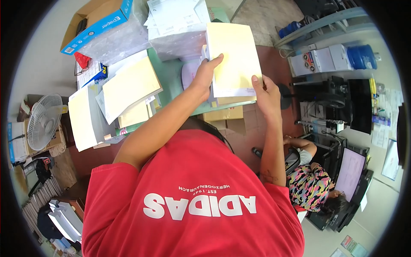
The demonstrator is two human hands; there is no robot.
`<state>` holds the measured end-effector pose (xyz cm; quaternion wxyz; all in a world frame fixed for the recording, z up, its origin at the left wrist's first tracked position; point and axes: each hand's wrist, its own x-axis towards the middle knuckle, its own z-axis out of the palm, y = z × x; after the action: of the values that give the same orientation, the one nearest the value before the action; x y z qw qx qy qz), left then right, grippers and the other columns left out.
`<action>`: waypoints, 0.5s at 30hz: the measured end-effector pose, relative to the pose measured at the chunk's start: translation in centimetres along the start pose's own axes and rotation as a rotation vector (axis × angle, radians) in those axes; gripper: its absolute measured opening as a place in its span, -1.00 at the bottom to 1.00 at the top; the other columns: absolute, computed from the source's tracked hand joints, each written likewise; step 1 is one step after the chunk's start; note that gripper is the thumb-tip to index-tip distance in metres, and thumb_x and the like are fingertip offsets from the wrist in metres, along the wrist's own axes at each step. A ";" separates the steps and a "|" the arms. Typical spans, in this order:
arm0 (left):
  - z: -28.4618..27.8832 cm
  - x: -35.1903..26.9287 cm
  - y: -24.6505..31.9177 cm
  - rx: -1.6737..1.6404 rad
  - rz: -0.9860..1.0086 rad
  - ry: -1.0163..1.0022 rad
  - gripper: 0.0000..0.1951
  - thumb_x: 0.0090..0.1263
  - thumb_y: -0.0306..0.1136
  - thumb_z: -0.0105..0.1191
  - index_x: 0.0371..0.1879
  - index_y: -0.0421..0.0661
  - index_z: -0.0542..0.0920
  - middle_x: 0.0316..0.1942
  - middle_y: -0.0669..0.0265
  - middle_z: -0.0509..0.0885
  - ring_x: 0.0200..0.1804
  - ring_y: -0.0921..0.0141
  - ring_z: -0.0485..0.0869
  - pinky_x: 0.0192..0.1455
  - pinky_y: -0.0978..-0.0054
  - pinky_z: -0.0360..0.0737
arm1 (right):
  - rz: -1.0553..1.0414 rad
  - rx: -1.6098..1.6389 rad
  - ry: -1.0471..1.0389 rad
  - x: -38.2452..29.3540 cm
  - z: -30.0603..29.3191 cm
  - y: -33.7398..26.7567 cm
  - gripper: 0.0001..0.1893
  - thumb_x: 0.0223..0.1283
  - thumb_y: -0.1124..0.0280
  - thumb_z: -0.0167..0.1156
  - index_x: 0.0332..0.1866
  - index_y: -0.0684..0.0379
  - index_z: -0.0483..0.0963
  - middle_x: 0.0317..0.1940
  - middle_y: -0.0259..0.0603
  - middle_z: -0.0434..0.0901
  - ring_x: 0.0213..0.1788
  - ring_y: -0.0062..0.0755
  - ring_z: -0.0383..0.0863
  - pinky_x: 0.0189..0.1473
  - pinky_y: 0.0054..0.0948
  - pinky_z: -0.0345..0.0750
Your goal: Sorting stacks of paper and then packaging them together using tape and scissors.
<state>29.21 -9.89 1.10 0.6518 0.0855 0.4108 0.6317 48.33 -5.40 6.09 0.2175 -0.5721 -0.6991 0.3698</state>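
My left hand [205, 72] grips the left edge of a thick stack of cream paper [236, 54], its thumb on the top sheet. At the lower right corner, my right hand [266, 94] holds the same stack, thumb on top. A white printed strip shows along the stack's near edge. Beneath it lie more papers, mostly hidden, by the edge of a green table [170, 72]. To the left, a cream-covered paper bundle [131, 86] rests tilted over other papers. Beside that bundle is another cream folder [85, 120] with grey inner sheets.
A plastic-wrapped box [178, 43] topped with papers stands at the back, next to a blue-edged carton [99, 29]. An electric fan [45, 122] is at left. A cardboard box [224, 115] sits below the table edge. Another person [310, 186] sits at a monitor [350, 173] on the right.
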 end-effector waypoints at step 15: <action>-1.4 0.1 1.6 0.037 -0.091 -0.020 -0.52 0.50 -0.40 0.16 0.27 -0.49 0.42 0.18 -0.08 0.62 0.14 0.13 0.72 0.16 0.20 0.74 | 0.114 0.365 -0.103 -2.4 0.5 1.2 -0.49 0.49 0.04 0.19 0.23 0.31 0.59 -0.06 -0.25 0.71 -0.02 -0.54 0.61 0.01 -0.47 0.53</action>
<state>27.08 -10.10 1.16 0.6821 0.0850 0.4193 0.5931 49.38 -7.79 5.18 0.2603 -0.5420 -0.5973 0.5307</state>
